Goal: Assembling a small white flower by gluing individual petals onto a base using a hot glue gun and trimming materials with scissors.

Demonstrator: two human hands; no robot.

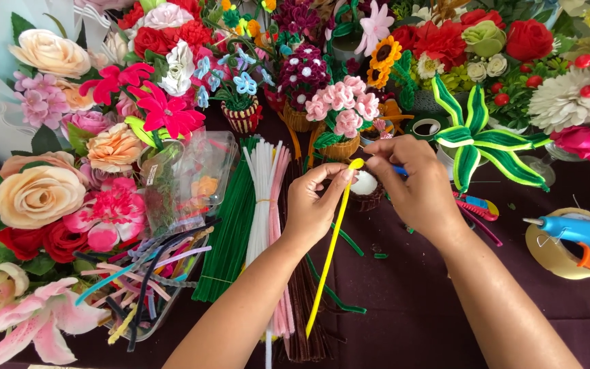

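Both hands meet over the middle of the dark tabletop (418,307). The left hand (314,205) pinches the top of a long yellow pipe cleaner (329,253) between thumb and fingers, and the stem slants down from that grip toward the person's body. The right hand (414,188) is closed on the same upper end, where the tip curls into a small loop; a blue rod (399,170) pokes out between its fingers, though what it is cannot be told. Just left of the left hand lie bundles of white and pink pipe cleaners (265,198) and green pipe cleaners (230,232). Farther left sits a clear plastic box (172,273) of mixed colours. Right of the right hand rests a blue glue gun (588,242) beside a roll of tape (553,253). Beyond both hands stands a small basket of pink flowers (341,113).
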